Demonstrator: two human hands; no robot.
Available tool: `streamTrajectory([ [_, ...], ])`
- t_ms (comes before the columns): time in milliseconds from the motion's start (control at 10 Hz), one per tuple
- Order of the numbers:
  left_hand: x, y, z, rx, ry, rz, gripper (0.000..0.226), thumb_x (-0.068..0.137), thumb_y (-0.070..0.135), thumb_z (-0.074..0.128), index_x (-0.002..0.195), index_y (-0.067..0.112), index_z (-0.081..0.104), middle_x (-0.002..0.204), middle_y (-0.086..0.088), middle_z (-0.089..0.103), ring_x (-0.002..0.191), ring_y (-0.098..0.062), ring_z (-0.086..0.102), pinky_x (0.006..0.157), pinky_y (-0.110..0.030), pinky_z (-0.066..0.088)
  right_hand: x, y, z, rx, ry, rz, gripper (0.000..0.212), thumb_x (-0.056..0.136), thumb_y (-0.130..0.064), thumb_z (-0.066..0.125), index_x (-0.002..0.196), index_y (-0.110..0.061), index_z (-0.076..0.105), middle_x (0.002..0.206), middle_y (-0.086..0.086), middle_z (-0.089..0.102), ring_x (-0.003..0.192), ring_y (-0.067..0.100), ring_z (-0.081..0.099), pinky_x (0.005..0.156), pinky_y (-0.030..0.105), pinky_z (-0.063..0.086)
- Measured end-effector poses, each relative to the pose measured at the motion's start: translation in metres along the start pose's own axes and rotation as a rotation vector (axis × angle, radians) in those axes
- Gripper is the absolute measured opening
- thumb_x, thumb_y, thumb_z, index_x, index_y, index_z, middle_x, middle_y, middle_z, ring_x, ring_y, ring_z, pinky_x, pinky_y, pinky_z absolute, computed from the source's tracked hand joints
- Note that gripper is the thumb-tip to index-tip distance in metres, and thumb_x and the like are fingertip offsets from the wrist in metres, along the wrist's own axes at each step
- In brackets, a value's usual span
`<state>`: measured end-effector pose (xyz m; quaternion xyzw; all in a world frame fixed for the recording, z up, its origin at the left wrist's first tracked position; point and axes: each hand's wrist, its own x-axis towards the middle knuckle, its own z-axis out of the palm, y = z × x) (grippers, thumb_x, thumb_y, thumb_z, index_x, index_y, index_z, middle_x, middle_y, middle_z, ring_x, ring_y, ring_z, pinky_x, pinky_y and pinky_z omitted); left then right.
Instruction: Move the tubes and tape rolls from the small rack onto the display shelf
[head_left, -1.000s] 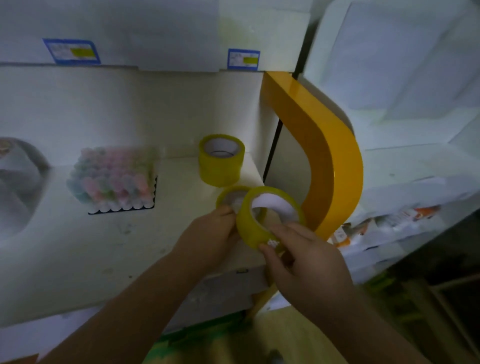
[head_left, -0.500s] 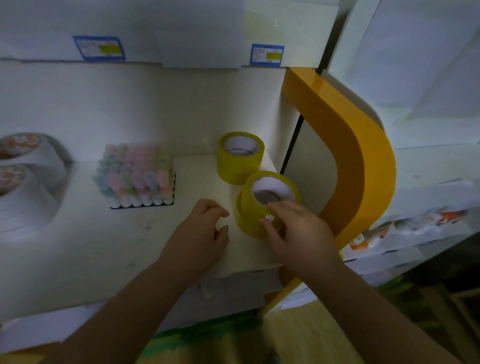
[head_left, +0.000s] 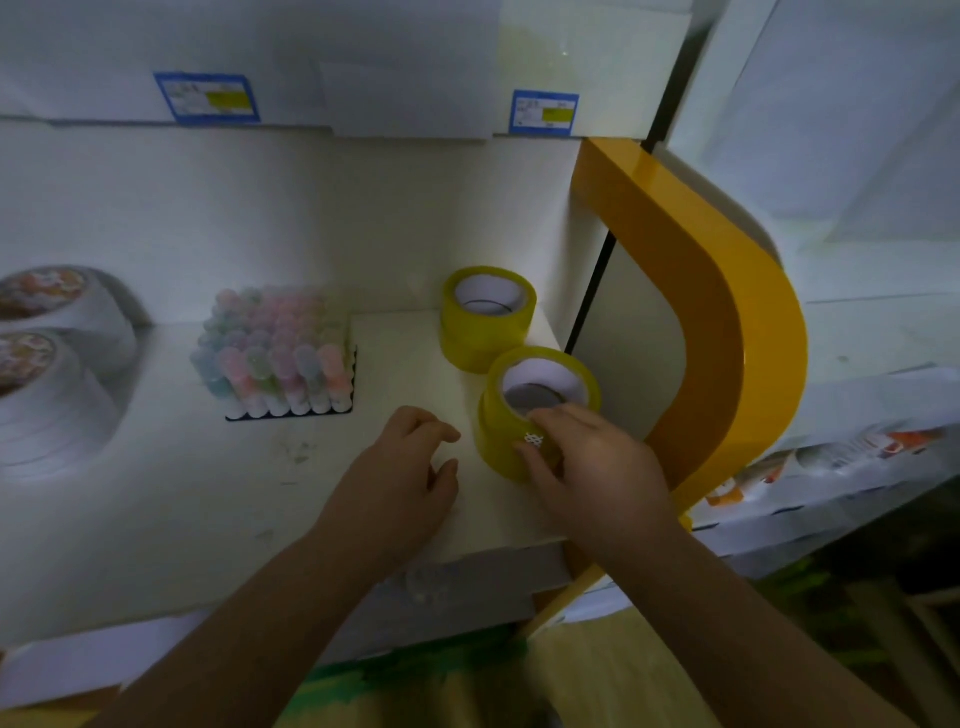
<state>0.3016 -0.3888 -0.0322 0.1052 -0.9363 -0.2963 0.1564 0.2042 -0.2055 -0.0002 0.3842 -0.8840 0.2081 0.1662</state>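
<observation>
1. A white display shelf (head_left: 156, 499) fills the view, seen from above. A curved orange panel (head_left: 727, 332) closes its right end.
2. Two stacks of yellow tape rolls stand upright at the shelf's right end, just left of the orange panel. The front tape stack (head_left: 498, 431) sits near the shelf's front edge. The back tape stack (head_left: 485, 325) stands just behind it, by the back wall; whether the two touch I cannot tell.
3. The right hand (head_left: 592, 467) grasps the front tape stack, fingers over its top rim and thumb curled against its side.
4. The left hand (head_left: 400, 473) holds nothing. It hangs just left of the front tape stack, fingers loosely curled, not touching it.
5. A block of pastel tubes (head_left: 275, 353) stands upright on a dark tray, left of the tape stacks, towards the back wall.
6. White rolls (head_left: 57, 374) lie at the shelf's far left.
7. Two blue price tags (head_left: 544, 111) hang on the shelf edge above.
</observation>
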Motion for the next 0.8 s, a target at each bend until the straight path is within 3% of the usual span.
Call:
streamTrajectory([
  [500,-0.007,-0.003,-0.011,0.015,-0.01,0.008,0.028,0.093,0.031,0.057,0.121,0.029,0.057,0.117,0.015,0.041,0.07,-0.004,0.059,0.072,-0.024,0.051,0.0,-0.011,0.003,-0.055,-0.026,0.014,0.03,0.092,-0.039,0.051,0.107,-0.019,0.067,0.091,0.003,0.069,0.064,0.022,0.062,0.046,0.03,0.049],
  [800,-0.02,-0.002,-0.027,-0.021,0.001,-0.009,0.03,0.093,0.03,0.057,0.123,0.028,0.056,0.12,0.014,0.042,0.07,-0.003,0.058,0.073,-0.027,0.052,-0.004,-0.009,-0.001,0.008,-0.046,0.052,0.041,0.094,-0.041,0.056,0.134,-0.028,0.056,0.121,-0.003,0.063,0.091,0.02,0.064,0.059,0.032,0.054],
])
